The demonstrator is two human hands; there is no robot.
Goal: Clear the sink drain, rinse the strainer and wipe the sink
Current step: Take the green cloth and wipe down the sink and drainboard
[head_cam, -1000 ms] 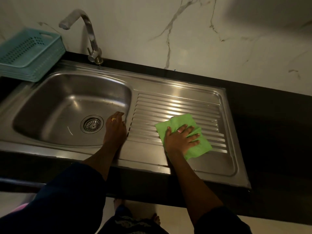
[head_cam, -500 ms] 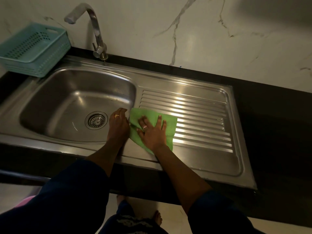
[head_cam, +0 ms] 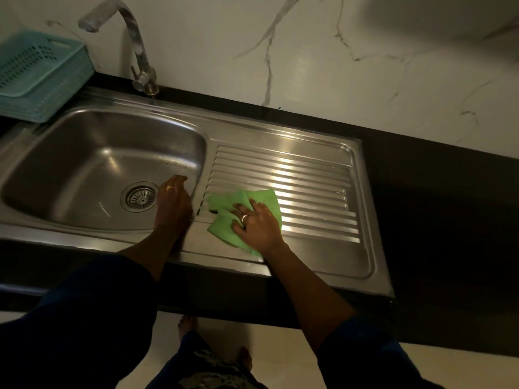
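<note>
Wiping in progress: green cloth (head_cam: 243, 211) lies on the ribbed drainboard (head_cam: 295, 192) of the sink (head_cam: 280, 136), at 3 o'clock from the strainer (head_cam: 139, 196) seated in the drain; right hand (head_cam: 257, 224) pressed flat on cloth, fingers splayed; cloth has swung back rightward from the basin edge since half a second ago, so strokes alternate; left hand (head_cam: 172, 204) braced at basin rim, fingers loosely curled, holding nothing; tap (head_cam: 134, 43) at 12; wiping stage, likely near end.
</note>
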